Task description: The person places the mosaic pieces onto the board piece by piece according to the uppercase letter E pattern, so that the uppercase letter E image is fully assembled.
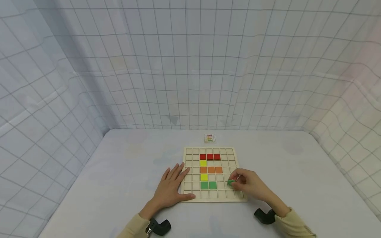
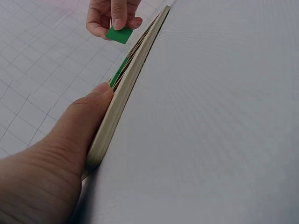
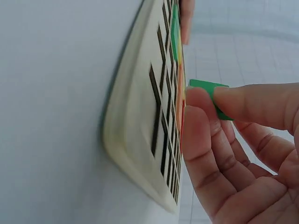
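A pale wooden grid board [image 1: 190,195] lies on the white table, with square tiles set in its cells. Three red tiles [image 1: 209,156] form a row near the top and three orange tiles [image 1: 211,170] a row in the middle. Single yellow tiles [image 1: 203,177] sit above and below the orange row; two green tiles [image 1: 208,185] lie side by side lower down. My left hand [image 1: 171,188] rests with spread fingers on the board's left edge. Above the board's right part, my right hand [image 1: 248,183] pinches a green tile [image 3: 205,87] between thumb and fingers.
Behind the board lies a small card [image 1: 209,138] with a coloured grid pattern. White grid-lined curtains [image 1: 208,82] enclose the table [image 1: 125,165] at the back and sides. Black wrist mounts [image 1: 160,227] sit under both wrists.
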Available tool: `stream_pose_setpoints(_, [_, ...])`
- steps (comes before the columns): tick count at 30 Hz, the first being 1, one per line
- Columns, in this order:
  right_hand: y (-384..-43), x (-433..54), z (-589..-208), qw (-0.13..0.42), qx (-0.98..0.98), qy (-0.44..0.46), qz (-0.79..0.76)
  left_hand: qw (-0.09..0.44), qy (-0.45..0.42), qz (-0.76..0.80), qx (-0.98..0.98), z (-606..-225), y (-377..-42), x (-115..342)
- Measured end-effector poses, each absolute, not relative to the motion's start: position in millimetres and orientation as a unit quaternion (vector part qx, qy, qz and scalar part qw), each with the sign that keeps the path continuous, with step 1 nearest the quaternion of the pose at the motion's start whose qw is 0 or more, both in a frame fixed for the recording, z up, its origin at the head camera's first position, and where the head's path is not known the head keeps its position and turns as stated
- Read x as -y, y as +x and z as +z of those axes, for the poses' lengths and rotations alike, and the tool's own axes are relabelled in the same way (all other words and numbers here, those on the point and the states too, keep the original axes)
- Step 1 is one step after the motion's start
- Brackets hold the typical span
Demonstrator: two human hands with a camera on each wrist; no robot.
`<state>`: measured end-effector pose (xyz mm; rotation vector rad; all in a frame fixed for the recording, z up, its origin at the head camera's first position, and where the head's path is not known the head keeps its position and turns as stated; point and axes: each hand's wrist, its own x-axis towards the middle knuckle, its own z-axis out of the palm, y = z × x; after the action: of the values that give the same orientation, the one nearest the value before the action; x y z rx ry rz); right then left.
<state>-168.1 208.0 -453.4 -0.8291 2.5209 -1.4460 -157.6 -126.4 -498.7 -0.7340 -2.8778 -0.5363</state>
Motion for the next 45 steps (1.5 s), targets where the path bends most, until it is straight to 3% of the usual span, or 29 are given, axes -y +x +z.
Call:
stream_pose_setpoints(5, [-172, -192, -458, 0.079, -0.849, -0.286, -0.437, 0.064, -0.244, -0.185, 0.95, -497, -157, 127])
stream_pose_setpoints(19, [-171, -177, -454, 0.058, -0.892, -0.27, -0.356, 0.061, -0.243, -0.188, 0.95, -498, -155, 124])
stream_pose_setpoints(34, [-165, -174, -452, 0.005, -0.925, -0.252, -0.286, 0.057, -0.242, -0.183, 0.951, -496, -154, 122])
stream_pose_setpoints(45, [-166, -177, -450, 0.022, -0.92, -0.264, -0.289, 0.054, -0.239, -0.179, 0.953, -497, -154, 122])
